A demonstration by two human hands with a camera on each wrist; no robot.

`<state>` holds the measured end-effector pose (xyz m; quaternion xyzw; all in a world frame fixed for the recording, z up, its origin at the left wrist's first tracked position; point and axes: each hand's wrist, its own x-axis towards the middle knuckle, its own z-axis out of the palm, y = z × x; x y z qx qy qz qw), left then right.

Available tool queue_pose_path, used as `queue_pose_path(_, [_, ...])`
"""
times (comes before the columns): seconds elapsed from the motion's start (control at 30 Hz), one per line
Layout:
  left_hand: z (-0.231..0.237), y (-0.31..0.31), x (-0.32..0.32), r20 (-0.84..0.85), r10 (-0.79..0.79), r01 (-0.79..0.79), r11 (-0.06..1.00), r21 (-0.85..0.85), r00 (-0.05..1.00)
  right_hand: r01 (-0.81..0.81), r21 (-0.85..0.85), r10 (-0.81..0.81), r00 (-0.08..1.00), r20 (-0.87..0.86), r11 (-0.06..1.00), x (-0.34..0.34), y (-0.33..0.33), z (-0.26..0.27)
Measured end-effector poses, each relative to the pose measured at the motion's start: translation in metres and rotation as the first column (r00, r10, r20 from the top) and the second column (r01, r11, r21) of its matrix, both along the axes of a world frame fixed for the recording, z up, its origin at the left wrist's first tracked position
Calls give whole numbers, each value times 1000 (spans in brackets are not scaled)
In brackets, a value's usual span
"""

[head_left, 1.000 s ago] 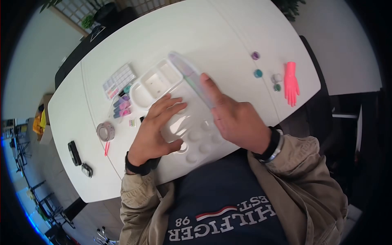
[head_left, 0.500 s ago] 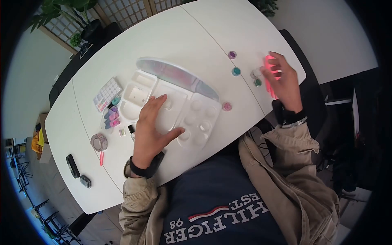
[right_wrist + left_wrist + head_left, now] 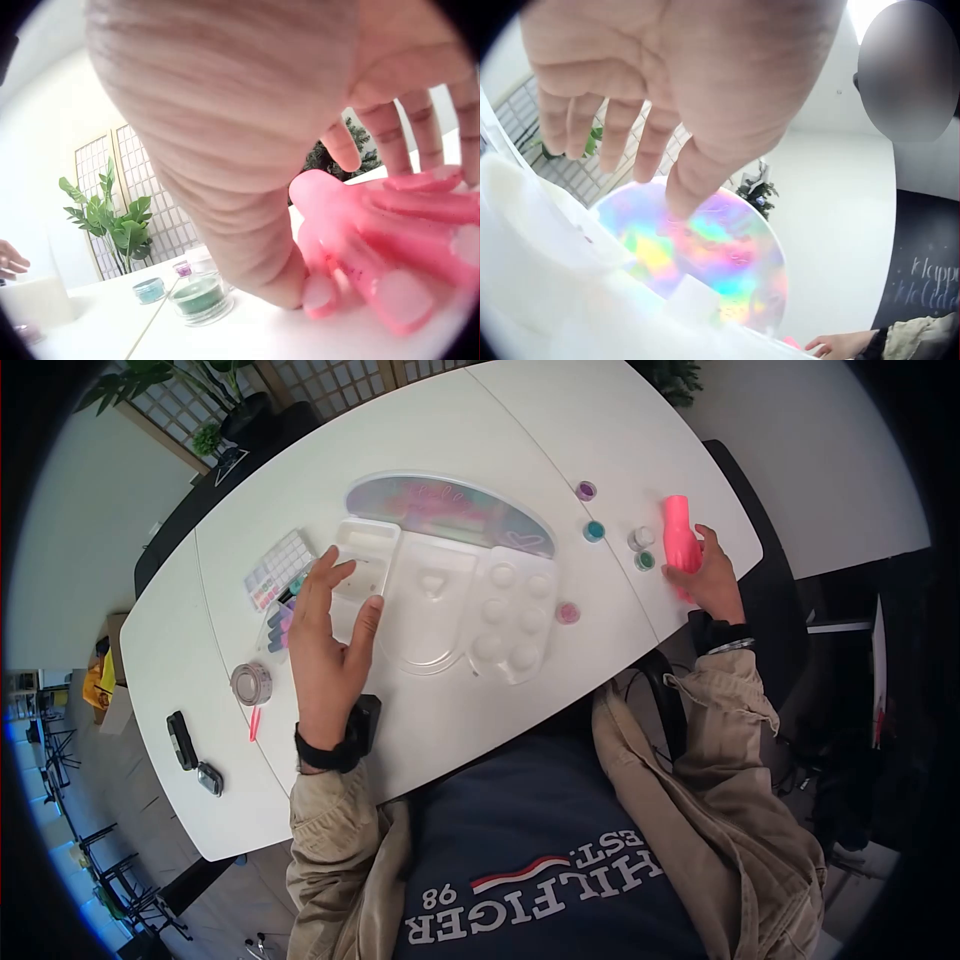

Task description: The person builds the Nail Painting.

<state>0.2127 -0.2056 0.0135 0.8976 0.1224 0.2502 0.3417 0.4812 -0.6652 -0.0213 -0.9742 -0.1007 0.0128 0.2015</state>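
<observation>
A pink rubber practice hand lies at the right of the table, with white nails on its fingertips in the right wrist view. My right hand grips it across the finger end, thumb on the near side and fingers over the far side. My left hand is held with fingers extended above the left compartments of a white palette case. The case's iridescent lid stands tilted up along its back edge; the case also has round wells on the right.
Small jars stand right of the case: purple, teal, white, green and pink. To the left lie a gridded nail box, polish bottles partly hidden by my hand, a tape roll, and a black case.
My right hand has left the lid of the palette case and moved right to the pink practice hand. The lid now stands tilted back. My left hand has shifted left from the middle of the case.
</observation>
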Motion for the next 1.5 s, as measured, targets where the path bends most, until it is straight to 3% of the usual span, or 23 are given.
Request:
queue_pose_path(0.1, [-26, 21, -9, -134, -13, 35, 987, 160, 991, 72, -37, -71, 997, 20, 997, -2, 11, 11])
queue_pose_path(0.23, [-36, 15, -12, -208, 7, 56, 954, 295, 978, 153, 335, -191, 978, 82, 930, -22, 38, 45])
queue_pose_path(0.27, [-36, 13, -12, -207, 32, 31, 956, 291, 978, 76, 528, -100, 995, 17, 846, -24, 42, 50])
queue_pose_path(0.33, [-35, 9, -10, -199, 81, -22, 958, 285, 977, -23, 837, 115, 992, -47, 546, -25, 50, 60])
queue_pose_path(0.37, [-33, 6, -9, -212, 110, -46, 957, 287, 971, -38, 905, 207, 977, -56, 424, -32, 63, 72])
queue_pose_path(0.5, [-23, -16, -8, -274, 235, -143, 938, 317, 933, -88, 974, 554, 831, -45, 210, -47, 97, 87])
queue_pose_path(0.57, [-15, -30, -7, -295, 278, -156, 913, 377, 914, -64, 962, 583, 805, -108, 266, -57, 119, 86])
queue_pose_path(0.63, [-17, -38, -8, -309, 266, -169, 936, 308, 913, -64, 951, 616, 775, -144, 302, -76, 143, 87])
queue_pose_path(0.73, [-20, -41, -14, -300, 234, -159, 954, 255, 925, -293, 766, 544, 834, -88, 573, -104, 178, 81])
queue_pose_path(0.8, [-20, -42, -16, -306, 219, -150, 960, 235, 926, -440, 629, 572, 820, -10, 641, -109, 195, 75])
queue_pose_path(0.9, [-18, -40, -18, -318, 201, -140, 969, 206, 927, -535, 505, 604, 796, 33, 677, -120, 221, 72])
queue_pose_path(1.07, [-22, -36, -18, -279, 200, -160, 974, 157, 939, -686, 154, 649, 725, 231, 711, -123, 241, 48])
queue_pose_path(1.3, [-24, -32, -18, -264, 194, -168, 979, 117, 945, -603, -144, 620, 762, 190, 785, -133, 257, 50])
queue_pose_path(1.5, [-25, -31, -18, -284, 197, -174, 979, 103, 938, -548, -213, 588, 739, 329, 809, -132, 254, 46])
